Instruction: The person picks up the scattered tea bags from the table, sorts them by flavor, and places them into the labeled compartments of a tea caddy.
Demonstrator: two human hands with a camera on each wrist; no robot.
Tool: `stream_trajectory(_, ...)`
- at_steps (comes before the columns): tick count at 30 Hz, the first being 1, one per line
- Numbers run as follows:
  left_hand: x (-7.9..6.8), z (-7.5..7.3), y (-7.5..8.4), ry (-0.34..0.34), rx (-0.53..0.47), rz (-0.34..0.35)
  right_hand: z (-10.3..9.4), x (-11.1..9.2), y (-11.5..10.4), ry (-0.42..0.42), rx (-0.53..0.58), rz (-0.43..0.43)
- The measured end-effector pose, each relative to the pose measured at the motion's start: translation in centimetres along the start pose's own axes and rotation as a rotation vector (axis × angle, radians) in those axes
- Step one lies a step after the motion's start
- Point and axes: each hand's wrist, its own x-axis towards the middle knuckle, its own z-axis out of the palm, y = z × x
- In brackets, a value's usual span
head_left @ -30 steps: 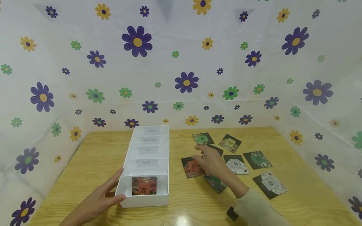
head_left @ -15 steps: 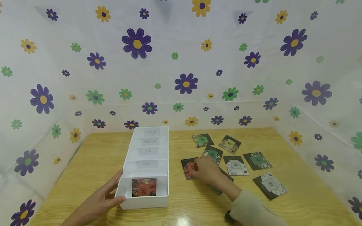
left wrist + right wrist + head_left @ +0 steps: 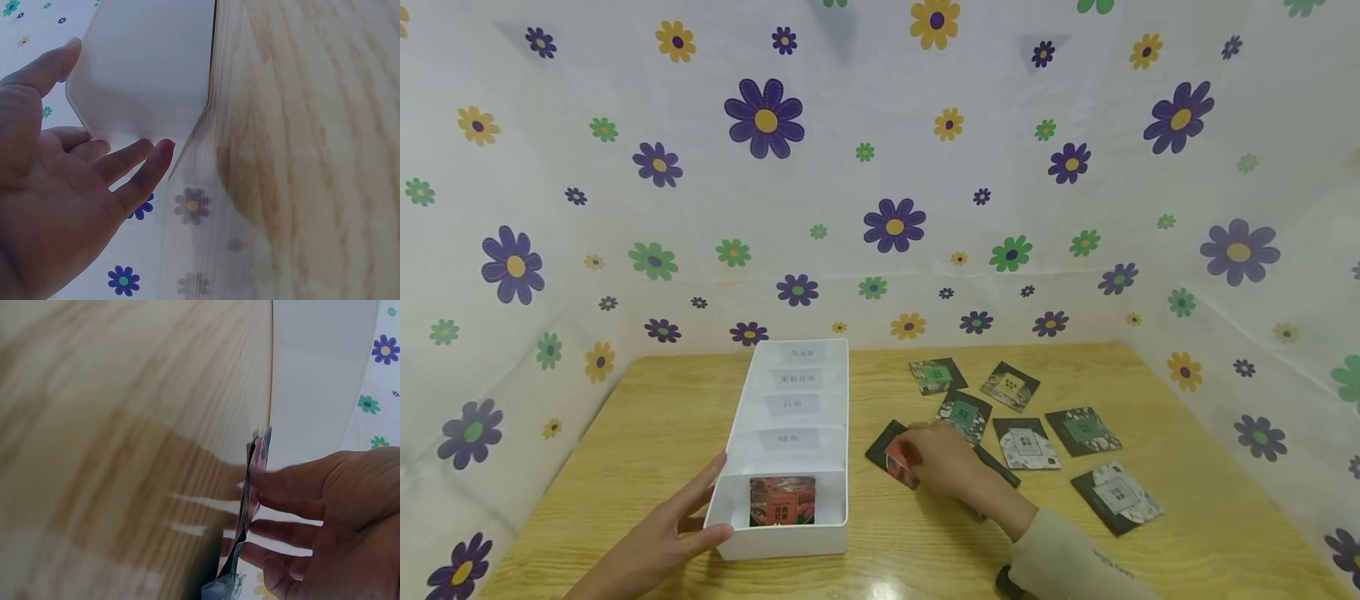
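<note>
In the head view, a long white divided box [image 3: 786,543] stands on the table with labels in several compartments. A red tea packet [image 3: 782,502] stands upright in its nearest compartment. My left hand [image 3: 658,529] touches the box's near left corner, thumb at the front and fingers along the side; the left wrist view shows those fingers extended against the white wall. To the right of the box, my right hand [image 3: 951,462] pinches another red tea packet [image 3: 883,443] by its right side. In the right wrist view, the thumb lies against this thin packet [image 3: 253,481], low over the table.
More tea packets lie around the right hand: a green one [image 3: 937,377], a yellow one [image 3: 1011,385], a teal one [image 3: 962,415], white ones [image 3: 1027,444] and others. Some are partly under the hand. Flowered cloth [image 3: 895,167] walls surround the wooden table [image 3: 685,400].
My right hand has come down from above the packets onto the red tea packet. That packet has turned and shifted slightly toward the box. The left hand stays at the box.
</note>
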Motion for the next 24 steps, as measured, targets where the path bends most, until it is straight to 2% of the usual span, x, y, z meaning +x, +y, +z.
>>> stream_trajectory(5,-0.06,0.04,0.01,0.003,-0.007,0.000,0.04,-0.05,0.25,0.003,-0.001,-0.032)
stream_trajectory(10,-0.10,0.02,-0.02,0.005,-0.001,0.002,0.35,-0.17,0.48,0.051,-0.026,-0.058)
stream_trajectory(17,-0.06,0.03,-0.10,0.006,-0.005,-0.008,0.14,-0.78,0.15,0.018,-0.042,0.135)
stream_trajectory(24,-0.05,0.01,-0.16,0.003,-0.022,0.002,-0.06,-0.84,0.21,-0.008,-0.045,0.156)
